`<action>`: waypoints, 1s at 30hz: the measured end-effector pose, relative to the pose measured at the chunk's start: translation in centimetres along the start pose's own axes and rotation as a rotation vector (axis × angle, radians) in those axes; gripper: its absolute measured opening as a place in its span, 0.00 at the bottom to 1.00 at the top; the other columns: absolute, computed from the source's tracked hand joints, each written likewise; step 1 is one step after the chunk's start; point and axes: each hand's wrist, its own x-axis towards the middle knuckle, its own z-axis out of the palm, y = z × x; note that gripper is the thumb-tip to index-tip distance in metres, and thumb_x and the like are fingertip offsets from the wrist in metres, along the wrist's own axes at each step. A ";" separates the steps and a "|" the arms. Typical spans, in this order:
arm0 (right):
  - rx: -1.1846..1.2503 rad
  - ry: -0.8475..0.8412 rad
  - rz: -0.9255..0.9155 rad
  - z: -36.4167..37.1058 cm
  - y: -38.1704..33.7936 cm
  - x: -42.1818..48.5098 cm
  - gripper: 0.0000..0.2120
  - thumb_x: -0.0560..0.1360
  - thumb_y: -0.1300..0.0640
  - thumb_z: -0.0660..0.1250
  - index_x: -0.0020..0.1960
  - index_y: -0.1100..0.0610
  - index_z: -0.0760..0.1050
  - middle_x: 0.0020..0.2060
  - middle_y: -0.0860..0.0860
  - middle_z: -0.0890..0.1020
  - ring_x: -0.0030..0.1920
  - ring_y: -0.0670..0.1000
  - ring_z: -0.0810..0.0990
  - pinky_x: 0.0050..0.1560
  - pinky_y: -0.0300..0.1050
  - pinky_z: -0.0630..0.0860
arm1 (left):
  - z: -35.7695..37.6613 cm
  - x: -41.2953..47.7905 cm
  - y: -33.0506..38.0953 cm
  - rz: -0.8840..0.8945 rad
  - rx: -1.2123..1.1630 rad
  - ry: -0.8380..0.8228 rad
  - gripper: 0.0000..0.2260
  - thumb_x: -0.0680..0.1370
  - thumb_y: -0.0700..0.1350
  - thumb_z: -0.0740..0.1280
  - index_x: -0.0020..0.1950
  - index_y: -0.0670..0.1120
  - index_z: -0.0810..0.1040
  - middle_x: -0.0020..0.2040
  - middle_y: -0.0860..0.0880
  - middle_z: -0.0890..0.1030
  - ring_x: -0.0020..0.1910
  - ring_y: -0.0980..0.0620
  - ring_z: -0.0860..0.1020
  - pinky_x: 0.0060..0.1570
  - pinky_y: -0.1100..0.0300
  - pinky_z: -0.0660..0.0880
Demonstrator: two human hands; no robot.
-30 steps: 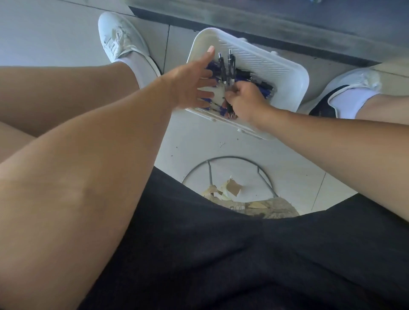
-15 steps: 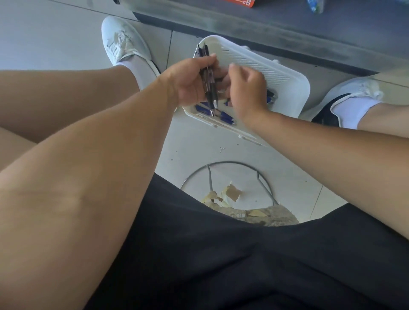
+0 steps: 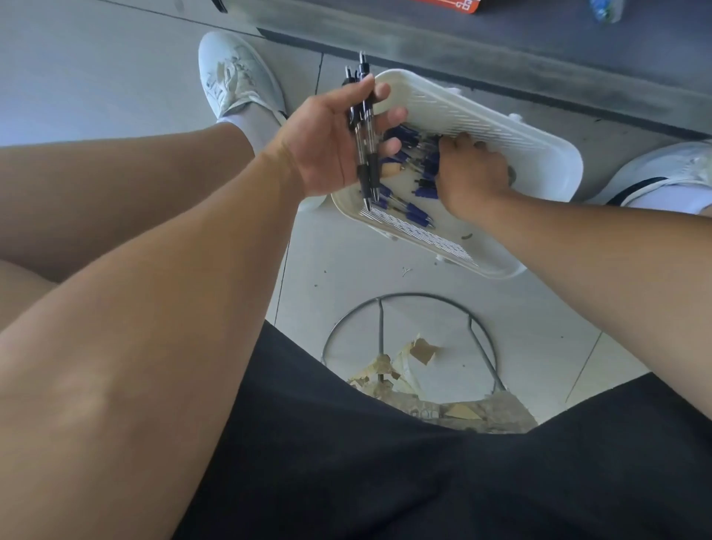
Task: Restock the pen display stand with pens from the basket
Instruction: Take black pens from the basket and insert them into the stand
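A white slotted plastic basket (image 3: 501, 127) lies on the floor between my feet, with several blue-capped pens (image 3: 414, 210) loose inside. My left hand (image 3: 327, 142) hovers over the basket's left end and grips two black click pens (image 3: 366, 154), held upright across the palm. My right hand (image 3: 474, 173) reaches down into the basket among the blue pens, its fingers curled and their tips hidden. Whether it holds a pen cannot be seen. The pen display stand is out of view.
My white shoes (image 3: 237, 77) flank the basket on the tiled floor. A grey wire ring of a stool base (image 3: 408, 298) with torn paper scraps (image 3: 420, 350) lies below. A dark ledge (image 3: 501, 50) runs along the top, with an orange item (image 3: 454, 4) on it.
My right hand has left the pens in my left hand and dropped back into the basket. My left hand has stayed over the basket with the two black pens.
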 end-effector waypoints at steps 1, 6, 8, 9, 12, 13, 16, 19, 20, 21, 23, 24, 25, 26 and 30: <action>-0.040 -0.005 0.004 0.1 0.1 0.2 0.21 0.78 0.62 0.65 0.70 0.61 0.66 0.65 0.62 0.73 0.61 0.65 0.75 0.50 0.56 0.72 | 0.0 0.0 0.0 -0.006 -0.009 0.005 0.09 0.84 0.51 0.60 0.50 0.49 0.76 0.53 0.47 0.81 0.47 0.44 0.79 0.55 0.47 0.76; -0.145 -0.011 -0.012 0.7 1.2 1.2 0.17 0.78 0.60 0.67 0.65 0.62 0.70 0.57 0.62 0.81 0.58 0.63 0.79 0.55 0.52 0.74 | 0.1 0.0 0.0 -0.019 -0.020 0.048 0.10 0.83 0.51 0.61 0.50 0.48 0.77 0.53 0.46 0.81 0.45 0.44 0.79 0.57 0.48 0.72; -0.152 -0.066 -0.023 0.8 1.6 1.2 0.16 0.80 0.55 0.66 0.63 0.62 0.72 0.57 0.62 0.81 0.58 0.63 0.79 0.56 0.52 0.75 | 0.2 -0.1 0.1 -0.020 -0.017 0.059 0.10 0.83 0.51 0.62 0.49 0.48 0.77 0.52 0.46 0.82 0.45 0.45 0.79 0.57 0.48 0.70; -0.142 -0.105 -0.026 0.9 1.7 1.2 0.17 0.80 0.52 0.65 0.63 0.62 0.72 0.58 0.62 0.80 0.58 0.64 0.79 0.56 0.53 0.76 | 0.2 -0.1 0.1 -0.019 -0.016 0.062 0.10 0.83 0.52 0.62 0.49 0.48 0.77 0.52 0.47 0.82 0.44 0.45 0.79 0.56 0.49 0.71; -0.051 -0.196 -0.021 0.9 2.1 0.7 0.20 0.79 0.47 0.66 0.63 0.60 0.72 0.58 0.62 0.78 0.58 0.65 0.78 0.56 0.60 0.77 | 0.2 -0.2 0.0 -0.014 -0.027 0.064 0.10 0.83 0.52 0.61 0.48 0.48 0.77 0.51 0.47 0.82 0.44 0.46 0.79 0.53 0.50 0.75; -0.003 -0.204 -0.021 0.9 2.3 0.5 0.20 0.79 0.46 0.66 0.62 0.59 0.71 0.58 0.62 0.77 0.58 0.65 0.77 0.57 0.59 0.77 | 0.3 -0.2 0.0 -0.013 -0.030 0.065 0.11 0.84 0.52 0.61 0.48 0.48 0.77 0.52 0.47 0.82 0.44 0.46 0.79 0.54 0.49 0.75; 0.151 -0.185 -0.039 1.0 3.1 -0.3 0.16 0.78 0.45 0.68 0.58 0.56 0.72 0.57 0.59 0.77 0.58 0.62 0.76 0.55 0.51 0.73 | 0.4 -0.3 -0.1 -0.006 -0.027 0.079 0.11 0.84 0.52 0.61 0.49 0.47 0.78 0.52 0.46 0.82 0.44 0.46 0.79 0.58 0.47 0.71; 0.317 -0.182 -0.023 0.9 3.8 -1.2 0.13 0.75 0.46 0.72 0.51 0.53 0.72 0.52 0.55 0.77 0.51 0.58 0.74 0.47 0.46 0.65 | 0.4 -0.3 0.0 -0.002 -0.027 0.093 0.11 0.83 0.52 0.62 0.49 0.47 0.78 0.53 0.46 0.82 0.43 0.46 0.79 0.60 0.46 0.70; 0.359 -0.186 -0.015 0.8 3.9 -1.6 0.13 0.75 0.47 0.72 0.50 0.52 0.72 0.50 0.53 0.77 0.49 0.57 0.72 0.46 0.46 0.63 | 0.5 -0.4 -0.1 -0.001 -0.025 0.096 0.11 0.83 0.52 0.62 0.49 0.47 0.79 0.52 0.46 0.82 0.44 0.46 0.80 0.60 0.46 0.71; 0.391 -0.193 -0.007 0.7 4.1 -1.9 0.13 0.75 0.47 0.73 0.50 0.52 0.72 0.49 0.52 0.76 0.48 0.56 0.72 0.45 0.45 0.63 | 0.6 -0.4 -0.1 0.001 -0.022 0.096 0.11 0.83 0.52 0.61 0.49 0.47 0.79 0.52 0.46 0.82 0.44 0.46 0.80 0.60 0.46 0.72; 0.450 -0.191 0.008 0.6 4.4 -2.3 0.14 0.74 0.47 0.73 0.48 0.52 0.72 0.48 0.52 0.78 0.46 0.57 0.74 0.42 0.47 0.64 | 0.9 -0.6 -0.1 0.006 -0.014 0.097 0.12 0.83 0.52 0.61 0.49 0.47 0.79 0.51 0.46 0.82 0.46 0.46 0.80 0.61 0.46 0.73; 0.490 -0.180 0.022 0.5 4.5 -2.6 0.14 0.74 0.47 0.74 0.49 0.53 0.72 0.48 0.52 0.78 0.46 0.57 0.75 0.42 0.47 0.67 | 1.1 -0.8 -0.1 0.010 -0.011 0.101 0.12 0.83 0.53 0.62 0.49 0.47 0.79 0.51 0.46 0.82 0.47 0.46 0.80 0.63 0.47 0.73; 0.540 -0.167 0.039 0.4 4.5 -2.7 0.15 0.73 0.47 0.75 0.50 0.55 0.73 0.47 0.52 0.79 0.46 0.57 0.76 0.42 0.48 0.69 | 1.2 -0.9 -0.1 0.015 -0.009 0.107 0.12 0.83 0.53 0.62 0.49 0.46 0.79 0.51 0.46 0.81 0.48 0.46 0.79 0.65 0.48 0.72; 0.592 -0.152 0.058 0.2 4.5 -3.0 0.16 0.72 0.47 0.76 0.50 0.55 0.74 0.45 0.52 0.79 0.46 0.57 0.77 0.44 0.48 0.70 | 1.4 -1.1 -0.1 0.020 -0.005 0.114 0.12 0.83 0.53 0.62 0.48 0.46 0.79 0.51 0.46 0.81 0.50 0.47 0.78 0.67 0.49 0.71; 0.712 -0.088 0.070 -0.7 3.9 -3.8 0.16 0.72 0.46 0.76 0.49 0.54 0.74 0.44 0.50 0.79 0.44 0.55 0.77 0.43 0.47 0.71 | 1.5 -1.4 -0.1 0.039 0.010 0.141 0.13 0.82 0.53 0.63 0.47 0.46 0.78 0.56 0.46 0.77 0.56 0.47 0.77 0.67 0.50 0.71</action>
